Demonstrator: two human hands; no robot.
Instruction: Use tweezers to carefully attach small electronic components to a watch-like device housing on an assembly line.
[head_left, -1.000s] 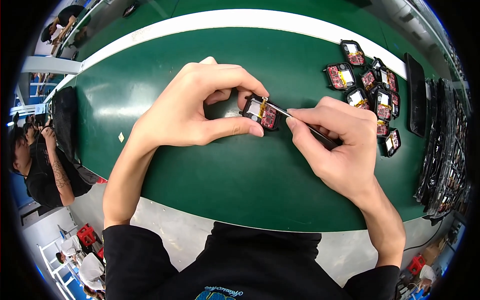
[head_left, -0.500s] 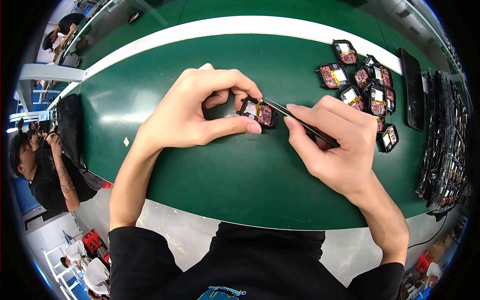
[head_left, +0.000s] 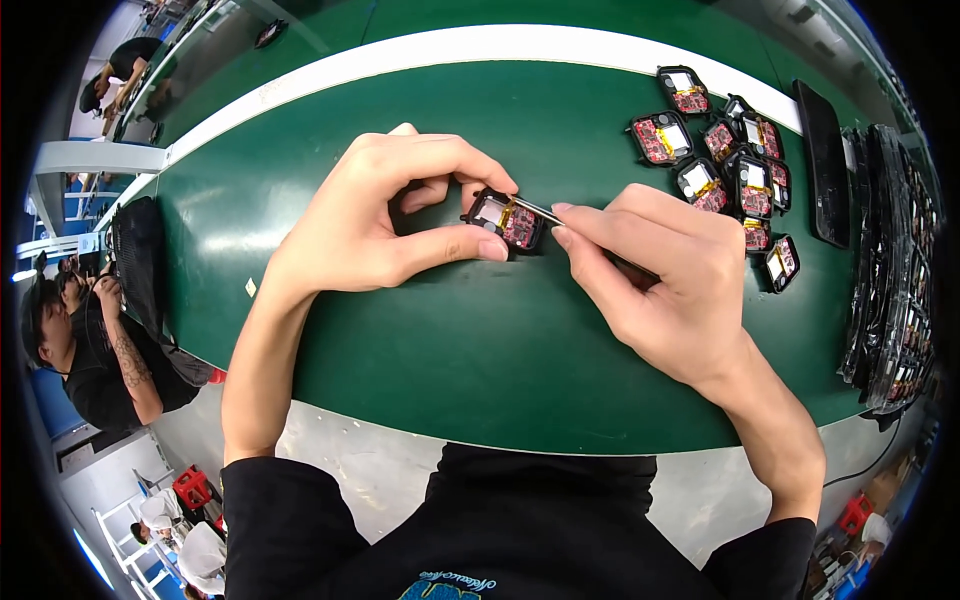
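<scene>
Between the thumb and fingers of my left hand (head_left: 385, 220) is a small black device housing (head_left: 522, 228). Its inside shows a red circuit board, a pale block and a strip of yellow tape. My right hand (head_left: 665, 275) pinches a pair of slim metal tweezers (head_left: 538, 210). The tweezers' tips reach the yellow tape near the housing's upper edge, close to my left index fingertip. Whether the tips grip anything is too small to tell.
Several similar opened housings (head_left: 753, 185) lie grouped at the right of the green table (head_left: 440, 350). Beyond them are a black tray (head_left: 822, 165) and a stack of filled trays (head_left: 890, 270). A small pale scrap (head_left: 251, 287) lies at left. Other people sit farther left.
The tweezers now lie at a flatter angle, with their tips still at the housing's upper part. The housing and both hands have shifted slightly left in the view.
</scene>
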